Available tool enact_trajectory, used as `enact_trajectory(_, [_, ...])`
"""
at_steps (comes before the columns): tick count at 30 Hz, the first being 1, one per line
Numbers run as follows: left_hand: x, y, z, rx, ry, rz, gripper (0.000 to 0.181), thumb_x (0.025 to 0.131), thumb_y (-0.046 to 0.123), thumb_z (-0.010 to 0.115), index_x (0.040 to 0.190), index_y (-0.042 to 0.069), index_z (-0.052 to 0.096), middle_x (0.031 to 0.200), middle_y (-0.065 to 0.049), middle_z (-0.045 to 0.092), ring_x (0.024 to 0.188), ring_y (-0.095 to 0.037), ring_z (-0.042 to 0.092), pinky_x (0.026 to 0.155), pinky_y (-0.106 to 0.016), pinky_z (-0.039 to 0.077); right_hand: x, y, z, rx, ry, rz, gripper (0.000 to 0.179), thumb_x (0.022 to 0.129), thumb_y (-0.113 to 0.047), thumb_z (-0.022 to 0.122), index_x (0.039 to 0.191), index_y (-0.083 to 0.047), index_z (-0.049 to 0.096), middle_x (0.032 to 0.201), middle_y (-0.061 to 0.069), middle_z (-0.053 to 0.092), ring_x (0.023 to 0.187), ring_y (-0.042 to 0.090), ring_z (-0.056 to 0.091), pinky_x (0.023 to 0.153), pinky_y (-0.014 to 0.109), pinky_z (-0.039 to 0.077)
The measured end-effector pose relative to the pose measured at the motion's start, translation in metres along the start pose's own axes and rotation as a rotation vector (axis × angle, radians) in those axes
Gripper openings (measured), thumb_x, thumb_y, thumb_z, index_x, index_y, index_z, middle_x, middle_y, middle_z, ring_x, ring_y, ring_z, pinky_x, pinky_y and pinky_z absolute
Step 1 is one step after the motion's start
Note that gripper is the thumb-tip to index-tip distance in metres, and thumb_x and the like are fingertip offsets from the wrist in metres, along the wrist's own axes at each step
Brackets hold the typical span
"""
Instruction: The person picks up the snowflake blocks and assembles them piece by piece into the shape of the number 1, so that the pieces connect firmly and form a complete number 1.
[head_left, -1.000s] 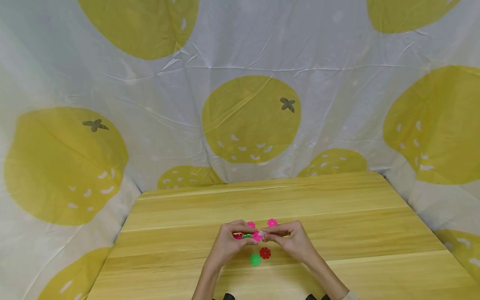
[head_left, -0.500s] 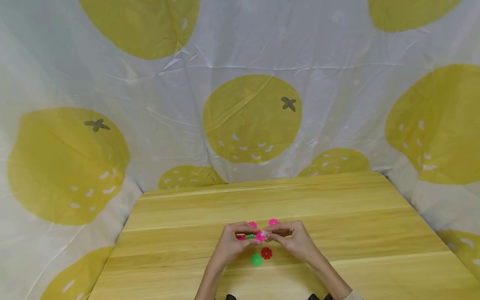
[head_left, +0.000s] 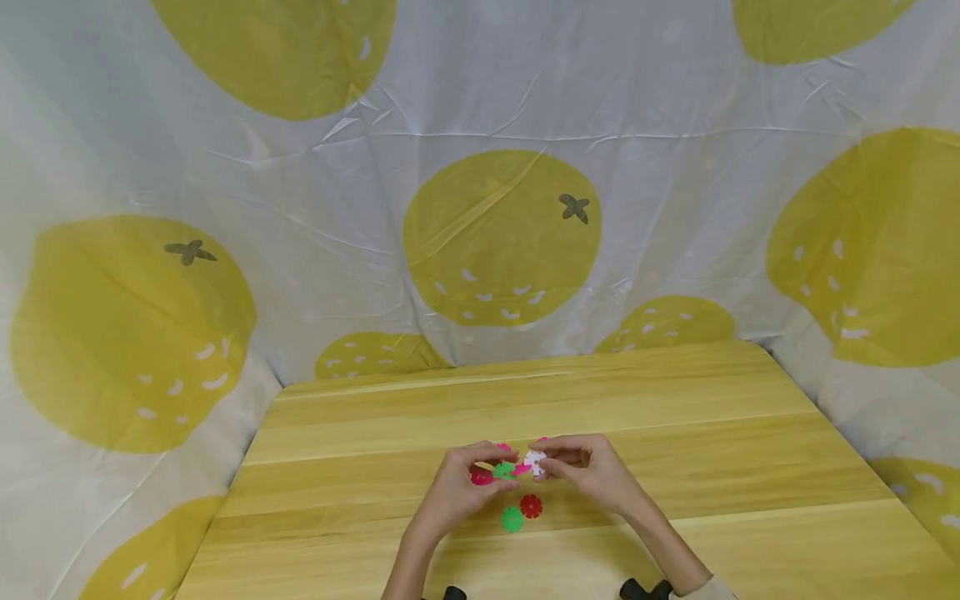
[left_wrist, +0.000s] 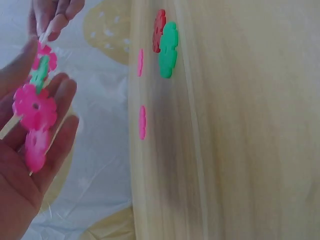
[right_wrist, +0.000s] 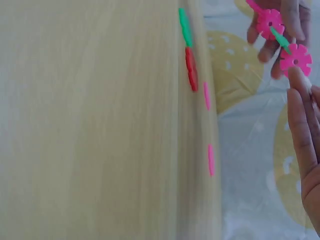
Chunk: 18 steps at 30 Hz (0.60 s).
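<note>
A chain of interlocked snowflake discs hangs in the air between my hands. In the left wrist view a pink disc (left_wrist: 36, 107) lies against the fingers, followed by a narrow green disc (left_wrist: 40, 74) seen edge-on. My left hand (head_left: 459, 482) holds the chain between thumb and fingers. At its right end is a white snowflake disc (head_left: 534, 462), pinched by the thumb and fingers of my right hand (head_left: 596, 471). A pink disc (right_wrist: 295, 61) adjoins it, close to my right fingertips in the right wrist view.
On the wooden table (head_left: 360, 500) lie a loose green disc (head_left: 512, 520) and a red disc (head_left: 531, 506), side by side, nearer than the hands. Two loose pink discs, one of them this disc (left_wrist: 142, 122), lie farther back, partly covered by hands in the head view. Behind hangs a lemon-patterned cloth (head_left: 502, 242).
The chain has turned between the hands: the white disc now shows its face, the pink one beside it its edge. My right hand has shifted slightly, covering more of the back pink disc.
</note>
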<state>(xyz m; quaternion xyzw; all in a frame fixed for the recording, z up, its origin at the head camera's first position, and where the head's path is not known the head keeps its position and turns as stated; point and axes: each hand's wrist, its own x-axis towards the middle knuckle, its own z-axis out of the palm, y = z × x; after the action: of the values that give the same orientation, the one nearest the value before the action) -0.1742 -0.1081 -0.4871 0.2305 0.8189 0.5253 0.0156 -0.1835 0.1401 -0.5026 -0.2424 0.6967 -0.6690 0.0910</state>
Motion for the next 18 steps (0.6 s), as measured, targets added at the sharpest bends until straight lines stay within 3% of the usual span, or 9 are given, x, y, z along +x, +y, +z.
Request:
enact_trajectory(4, [0.001, 0.003, 0.006, 0.141, 0.089, 0.132, 0.03, 0.081, 0.015, 0.089, 0.109, 0.012, 0.081, 0.106, -0.002, 0.079, 0.096, -0.017, 0.074, 0.081, -0.027, 0.061, 0.002, 0.003, 0.007, 0.062, 0.043, 0.022, 0.034, 0.099, -0.004, 0.068, 0.125, 0.017, 0.064, 0.11, 0.036, 0.071, 0.087, 0.016, 0.079, 0.083, 0.048, 0.061])
enact_trajectory(7, [0.003, 0.004, 0.011, 0.197, 0.14, 0.178, 0.029, 0.078, 0.013, 0.09, 0.107, 0.012, 0.082, 0.101, 0.0, 0.08, 0.092, -0.016, 0.075, 0.08, -0.026, 0.061, 0.004, 0.006, 0.013, 0.102, 0.067, 0.033, 0.035, 0.098, -0.005, 0.069, 0.124, 0.018, 0.064, 0.11, 0.037, 0.071, 0.087, 0.014, 0.079, 0.083, 0.049, 0.06])
enact_trajectory(12, [0.004, 0.002, 0.016, 0.204, 0.182, 0.174, 0.03, 0.076, 0.013, 0.091, 0.105, 0.009, 0.083, 0.099, -0.001, 0.08, 0.093, -0.017, 0.076, 0.083, -0.026, 0.061, 0.005, 0.008, 0.019, 0.151, 0.089, 0.052, 0.038, 0.098, -0.005, 0.07, 0.124, 0.021, 0.062, 0.116, 0.038, 0.069, 0.091, 0.012, 0.078, 0.083, 0.04, 0.063])
enact_trajectory(18, [0.004, -0.001, 0.017, 0.111, 0.198, 0.175, 0.03, 0.076, 0.012, 0.09, 0.104, 0.006, 0.082, 0.097, -0.005, 0.08, 0.087, -0.021, 0.075, 0.077, -0.029, 0.062, 0.006, 0.008, 0.02, 0.174, 0.1, 0.102, 0.039, 0.097, -0.006, 0.071, 0.125, 0.021, 0.062, 0.121, 0.036, 0.068, 0.094, 0.012, 0.077, 0.085, 0.032, 0.063])
